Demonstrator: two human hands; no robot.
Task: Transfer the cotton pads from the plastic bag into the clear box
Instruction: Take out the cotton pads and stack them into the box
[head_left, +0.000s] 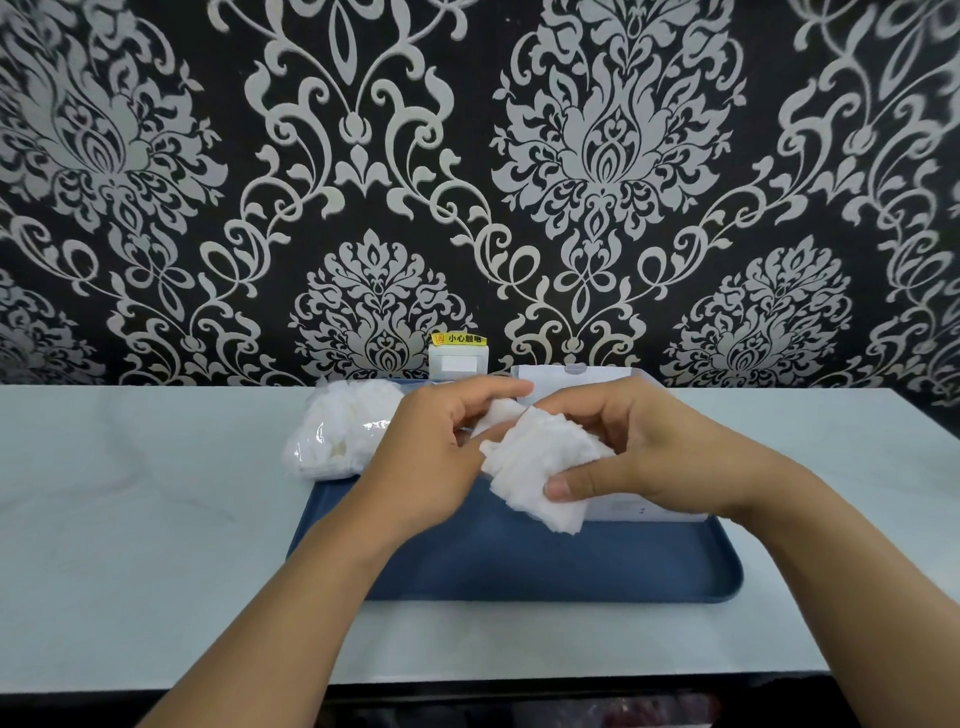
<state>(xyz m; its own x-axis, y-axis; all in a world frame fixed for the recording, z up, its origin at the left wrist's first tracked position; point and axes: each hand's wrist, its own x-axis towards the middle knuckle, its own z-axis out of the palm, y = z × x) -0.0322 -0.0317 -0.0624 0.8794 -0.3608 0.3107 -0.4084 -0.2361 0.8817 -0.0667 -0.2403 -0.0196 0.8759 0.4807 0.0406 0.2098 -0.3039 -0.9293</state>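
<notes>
A stack of white cotton pads (540, 462) is held above the blue tray (571, 566). My right hand (639, 447) grips the stack from the right, thumb pressed on its lower edge. My left hand (441, 447) touches the stack's left end with its fingertips curled over it. The clear plastic bag (337, 431), still holding several white pads, lies at the tray's back left corner. The clear box (623, 506) stands behind my right hand, mostly hidden, with its lid (571, 382) raised at the back.
The tray rests on a pale table (156, 519) against a black-and-silver patterned wall. A white wall socket (460, 361) with a yellow warning label sits behind the tray. The table's front edge runs along the bottom of the view.
</notes>
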